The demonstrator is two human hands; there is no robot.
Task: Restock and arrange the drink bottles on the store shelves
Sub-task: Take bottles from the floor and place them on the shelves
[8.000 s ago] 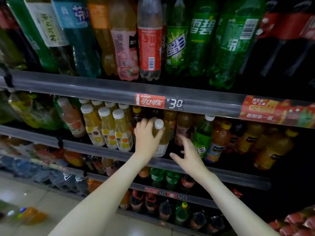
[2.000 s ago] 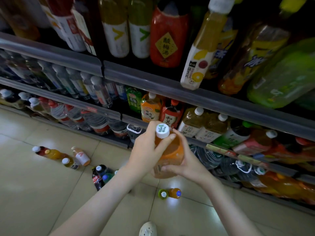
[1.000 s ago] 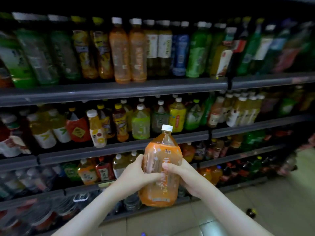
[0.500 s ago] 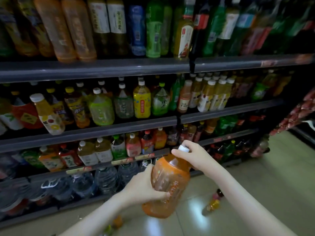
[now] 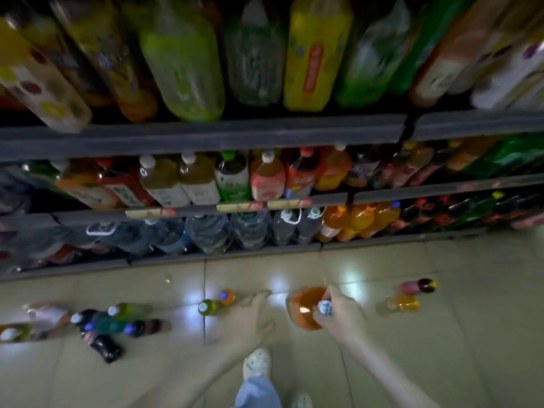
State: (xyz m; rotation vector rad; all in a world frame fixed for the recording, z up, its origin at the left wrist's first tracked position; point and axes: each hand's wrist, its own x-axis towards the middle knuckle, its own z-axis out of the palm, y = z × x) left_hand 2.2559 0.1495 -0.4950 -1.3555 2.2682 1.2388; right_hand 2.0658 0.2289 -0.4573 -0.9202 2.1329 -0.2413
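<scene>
Grip on the large orange bottle [image 5: 301,304] is kept by the right hand [image 5: 343,318] alone, whose fingers are curled round the neck just under the white cap [image 5: 324,308]. The bottle is seen almost end-on from above, so its long axis is judged close to upright, with the base tipped slightly toward 10 o'clock from the cap. It hangs low over the tiled floor [image 5: 456,348]; whether its base touches the tiles cannot be told.

The row of like orange bottles [image 5: 363,219] on the bottom shelf [image 5: 397,237] lies at 12 to 1 o'clock from the held bottle, well apart from it, and the right hand is the nearer one to that row. If that row is the destination, a forward carry with the axis kept upright is called for.

The left hand [image 5: 250,318] is spread, blurred, and holds nothing. It is stretched toward 10 o'clock, where a small yellow-green bottle [image 5: 207,307] and a small blue-capped orange bottle [image 5: 227,296] stand near its fingertips.

Compared with half a second earlier, the bottle's body is no longer cupped by the left hand, the bottle is carried much lower and less tilted, and the view is turned down from the shelves to the floor.
</scene>
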